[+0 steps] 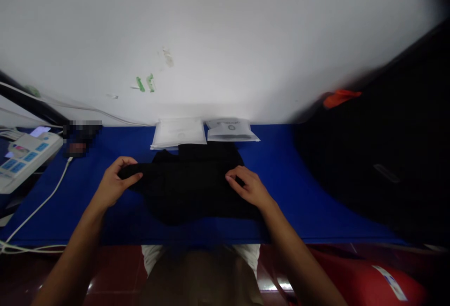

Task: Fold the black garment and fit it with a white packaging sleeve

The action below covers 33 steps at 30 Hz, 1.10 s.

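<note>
A black cloth garment (190,184) lies partly folded on the blue tabletop (281,179); its exact kind I cannot make out. My left hand (117,179) pinches the garment's left end between thumb and fingers, slightly lifted. On the right side of the cloth, my right hand (248,184) has its thumb and fingertips closed together on the fabric. Just beyond the garment, against the wall, lie a white zip bag (179,132) and a second translucent bag (232,130) with a dark round logo. The garment's far edge touches them.
At the left stand a white power strip (30,158) and a white cable (45,198) running down the table. A large black bulky thing (372,156) covers the right side, with an orange piece (341,98) behind it. A red object (369,278) sits below the table edge.
</note>
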Available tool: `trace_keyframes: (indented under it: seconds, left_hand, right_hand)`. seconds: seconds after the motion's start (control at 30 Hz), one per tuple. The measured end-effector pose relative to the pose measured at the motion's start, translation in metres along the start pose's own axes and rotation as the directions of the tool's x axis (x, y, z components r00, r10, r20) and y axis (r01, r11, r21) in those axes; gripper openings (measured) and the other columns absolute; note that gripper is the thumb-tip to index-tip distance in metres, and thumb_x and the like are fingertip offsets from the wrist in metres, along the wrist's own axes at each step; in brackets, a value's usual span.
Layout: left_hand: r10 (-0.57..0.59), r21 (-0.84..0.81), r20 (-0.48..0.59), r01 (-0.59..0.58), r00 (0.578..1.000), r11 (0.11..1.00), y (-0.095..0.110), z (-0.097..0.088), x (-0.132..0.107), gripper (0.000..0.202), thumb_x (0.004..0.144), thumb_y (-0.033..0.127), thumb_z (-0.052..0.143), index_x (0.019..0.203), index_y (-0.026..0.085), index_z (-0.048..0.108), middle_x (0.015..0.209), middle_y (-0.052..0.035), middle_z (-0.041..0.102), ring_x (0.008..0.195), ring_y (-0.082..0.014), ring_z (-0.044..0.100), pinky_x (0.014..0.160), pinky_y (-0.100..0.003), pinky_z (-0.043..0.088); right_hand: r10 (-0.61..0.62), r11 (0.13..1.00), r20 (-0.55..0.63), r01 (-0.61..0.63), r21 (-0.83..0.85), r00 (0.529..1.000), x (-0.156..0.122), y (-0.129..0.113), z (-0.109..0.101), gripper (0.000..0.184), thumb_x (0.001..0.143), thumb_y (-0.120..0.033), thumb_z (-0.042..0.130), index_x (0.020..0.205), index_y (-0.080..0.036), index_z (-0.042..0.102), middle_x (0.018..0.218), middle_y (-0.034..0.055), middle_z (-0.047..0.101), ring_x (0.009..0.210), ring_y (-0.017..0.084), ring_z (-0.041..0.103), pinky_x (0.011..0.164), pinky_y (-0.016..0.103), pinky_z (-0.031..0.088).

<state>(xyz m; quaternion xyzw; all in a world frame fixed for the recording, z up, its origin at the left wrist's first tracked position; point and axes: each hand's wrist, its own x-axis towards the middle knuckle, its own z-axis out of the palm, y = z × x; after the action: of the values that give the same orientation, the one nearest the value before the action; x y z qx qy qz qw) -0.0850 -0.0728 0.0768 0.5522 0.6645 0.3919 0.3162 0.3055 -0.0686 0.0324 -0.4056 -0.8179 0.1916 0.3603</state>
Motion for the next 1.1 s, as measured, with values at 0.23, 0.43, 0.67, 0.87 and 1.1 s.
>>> trace_keyframes:
  seconds: [0.23,0.43,0.67,0.87,1.1]
  left_hand:
    - [0.079,-0.128,-0.408,-0.143,0.909,0.981,0.004,0.006,0.006,0.055,0.056,0.032,0.083,0.105,0.023,0.061,0.085,0.0027,0.057,0.073,-0.0129,0.055,0.065,-0.024,0.046]
    - [0.207,-0.096,-0.56,-0.311,0.802,0.946,0.022,0.026,0.006,0.046,0.066,0.033,0.081,0.106,0.024,0.06,0.096,0.0008,0.061,0.088,-0.0164,0.062,0.083,-0.031,0.052]
    - [0.513,0.259,0.306,-0.588,0.802,0.766,0.025,0.069,-0.01,0.035,0.087,0.04,0.064,0.118,0.025,0.061,0.115,-0.0055,0.068,0.107,-0.0235,0.064,0.095,-0.04,0.051]
    - [0.495,0.288,0.374,-0.605,0.784,0.742,0.019,0.067,-0.015,0.032,0.1,0.036,0.041,0.127,0.025,0.056,0.122,-0.0049,0.066,0.114,-0.0214,0.061,0.1,-0.04,0.048]
    - [0.444,0.499,-0.055,-0.36,0.895,0.788,-0.009,0.058,-0.016,0.05,0.088,0.059,0.055,0.117,0.018,0.056,0.127,-0.0162,0.053,0.124,-0.0344,0.047,0.104,-0.056,0.04]
  right_hand:
    - [0.004,1.0,-0.028,-0.004,-0.007,1.0,0.0,0.0,-0.004,0.014,0.097,-0.027,0.05,0.089,-0.022,0.061,0.074,0.0026,0.064,0.069,0.017,0.06,0.067,0.032,0.049]
    - [0.03,0.999,-0.016,-0.03,-0.032,0.999,0.0,0.0,-0.005,0.015,0.097,-0.028,0.05,0.088,-0.022,0.061,0.073,0.0022,0.063,0.067,0.017,0.06,0.065,0.032,0.049]
    - [0.031,0.998,-0.01,-0.032,-0.055,0.999,-0.002,0.002,-0.006,0.013,0.097,-0.026,0.05,0.09,-0.021,0.06,0.075,0.0027,0.064,0.069,0.017,0.059,0.066,0.032,0.049]
    - [0.043,0.996,-0.011,-0.044,-0.075,0.999,-0.003,0.002,-0.008,0.014,0.097,-0.027,0.049,0.09,-0.021,0.06,0.074,0.0023,0.064,0.068,0.017,0.059,0.067,0.032,0.048]
    - [0.048,0.996,-0.019,-0.05,-0.076,0.999,-0.002,0.001,-0.008,0.019,0.098,-0.03,0.047,0.089,-0.021,0.061,0.075,0.0029,0.065,0.068,0.017,0.06,0.067,0.032,0.049]
